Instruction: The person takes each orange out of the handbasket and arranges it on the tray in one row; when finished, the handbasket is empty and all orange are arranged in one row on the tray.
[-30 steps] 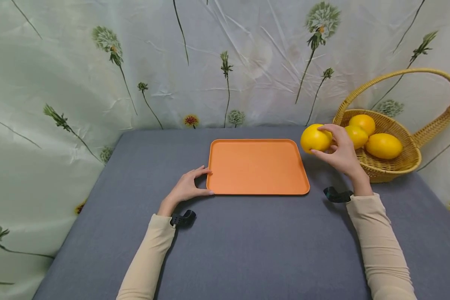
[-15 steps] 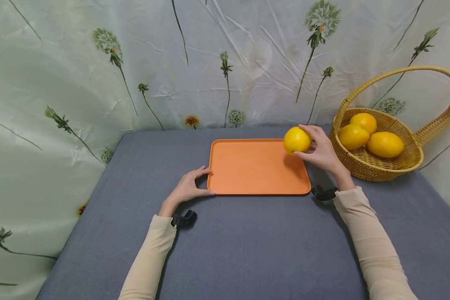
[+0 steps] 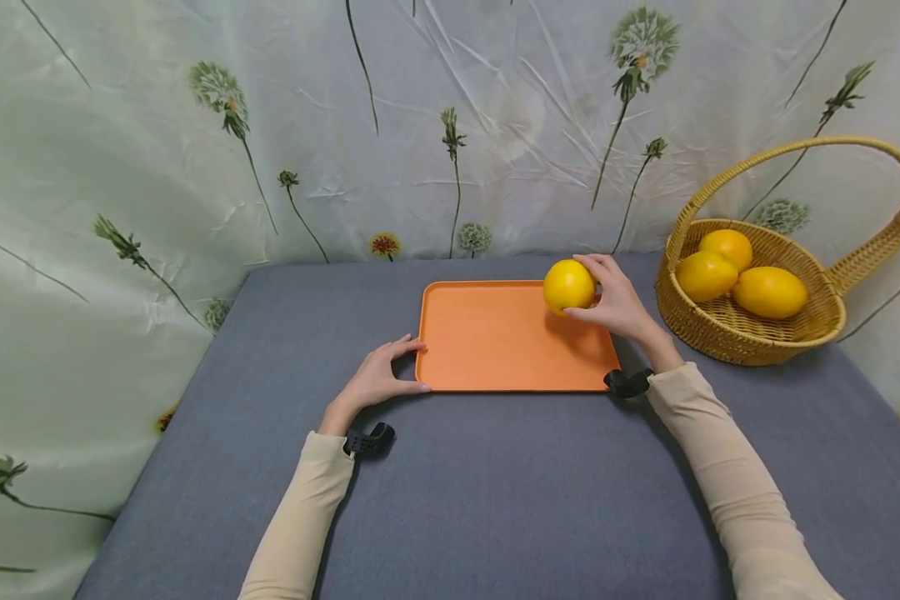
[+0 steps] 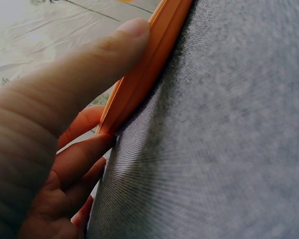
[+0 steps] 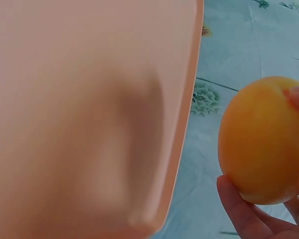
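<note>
My right hand (image 3: 617, 302) holds a yellow lemon (image 3: 567, 286) between thumb and fingers, over the right back part of the orange tray (image 3: 487, 337). A shadow falls on the tray beneath it. In the right wrist view the lemon (image 5: 264, 142) looks smooth and oval, apart from the tray's rim (image 5: 187, 112). My left hand (image 3: 375, 375) holds the tray's front left corner, thumb at the front edge and fingers at the left side. Up close in the left wrist view, the thumb (image 4: 107, 57) presses the tray's outer wall (image 4: 144, 74).
At the right back stands a wicker basket (image 3: 750, 346) with a tall arched handle, holding three more yellow fruits (image 3: 769, 292). A grey cloth (image 3: 510, 492) covers the table. Behind it hangs a flower-patterned curtain (image 3: 525, 167).
My right hand has carried the lemon leftward from beside the basket to over the tray. The left hand has stayed at the tray's corner.
</note>
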A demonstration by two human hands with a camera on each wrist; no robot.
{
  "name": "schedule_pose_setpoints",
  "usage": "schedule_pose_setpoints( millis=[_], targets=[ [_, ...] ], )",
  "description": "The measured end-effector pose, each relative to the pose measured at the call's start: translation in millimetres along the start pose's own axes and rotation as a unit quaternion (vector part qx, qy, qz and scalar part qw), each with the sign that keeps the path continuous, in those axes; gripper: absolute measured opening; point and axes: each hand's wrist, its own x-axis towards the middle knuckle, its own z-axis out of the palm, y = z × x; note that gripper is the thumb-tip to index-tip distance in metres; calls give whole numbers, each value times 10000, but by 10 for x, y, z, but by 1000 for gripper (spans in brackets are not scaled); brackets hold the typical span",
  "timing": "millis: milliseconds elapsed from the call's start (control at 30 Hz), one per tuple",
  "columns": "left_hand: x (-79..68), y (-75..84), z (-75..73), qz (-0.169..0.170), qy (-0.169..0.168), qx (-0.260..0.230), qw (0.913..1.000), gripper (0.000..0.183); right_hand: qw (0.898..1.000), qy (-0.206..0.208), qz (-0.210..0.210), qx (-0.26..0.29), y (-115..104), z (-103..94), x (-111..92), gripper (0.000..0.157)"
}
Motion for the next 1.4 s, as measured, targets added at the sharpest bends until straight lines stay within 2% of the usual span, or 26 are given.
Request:
schedule_pose_setpoints(
  millis=[233, 400, 600, 767, 1100, 1300, 1400],
  targets=[
    [3, 15, -3, 33, -9, 23, 10000, 71, 9988, -310, 281, 263, -2, 76, 125, 78],
    [-5, 17, -1, 31, 18, 67, 10000, 71, 9971, -566, 280, 433, -27, 146, 213, 77],
    [1, 12, 12, 63, 25, 16, 10000, 71, 9950, -881, 299, 350, -106, 249, 311, 86],
    [-5, 9, 15, 210, 21, -35, 9998, 71, 9921, -1160, 382, 285, -142, 376, 403, 86],
    [-22, 8, 13, 119, 27, -49, 9999, 71, 9877, -1394, 500, 497, -199, 665, 559, 84],
    [-19, 6, 9, 115, 58, -88, 9999, 70, 9817, -1662, 543, 759, -268, 773, 615, 84],
    [-19, 6, 28, 114, 37, -66, 9999, 70, 9754, -1856, 629, 1011, -282, 791, 620, 85]
  ],
)
